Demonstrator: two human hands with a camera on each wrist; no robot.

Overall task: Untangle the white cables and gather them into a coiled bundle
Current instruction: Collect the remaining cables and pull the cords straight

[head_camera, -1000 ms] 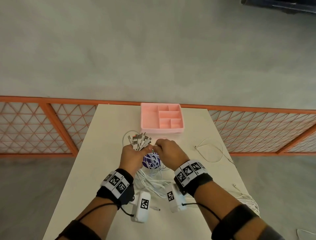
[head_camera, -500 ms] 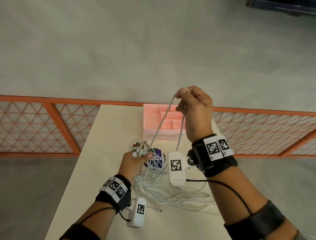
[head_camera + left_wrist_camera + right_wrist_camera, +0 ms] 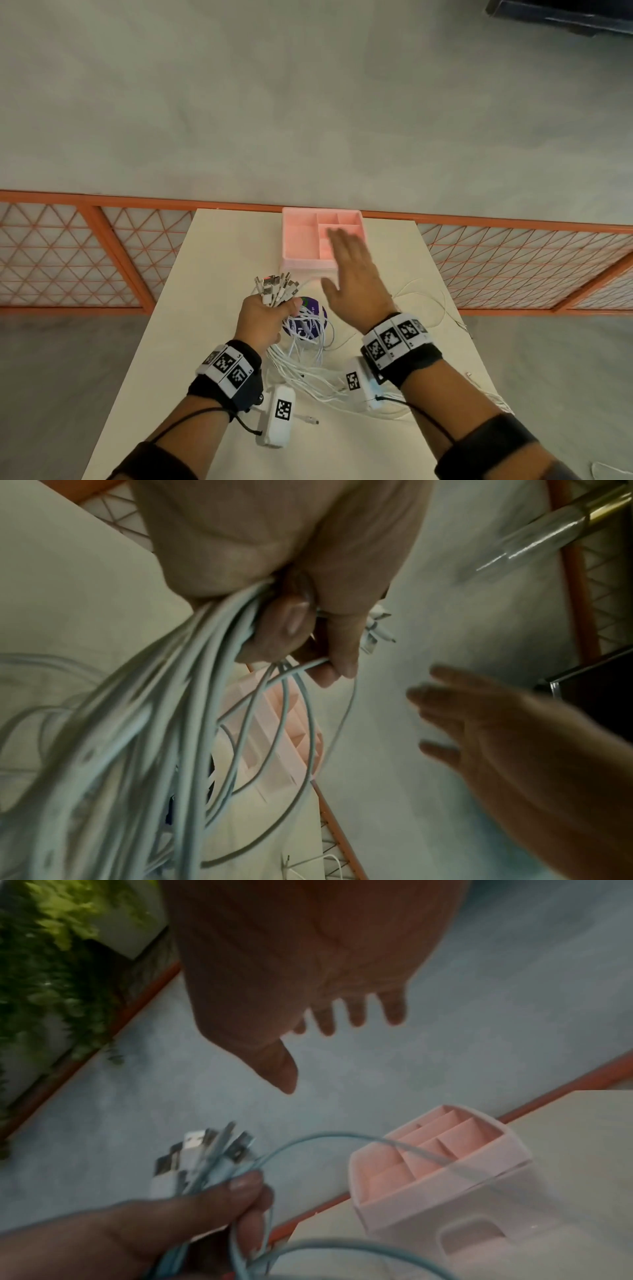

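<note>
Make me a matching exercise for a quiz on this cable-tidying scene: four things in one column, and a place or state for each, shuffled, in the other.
Things:
1. left hand
2. right hand
3. pink tray
4. purple disc

Places or states:
A. at the table's far edge, with compartments
B. open, fingers spread, holding nothing
C. flat on the table under white cable loops
D. grips a bunch of white cables just below their plugs

Pairs: 1-D, 2-B, 3-A, 4-C
</note>
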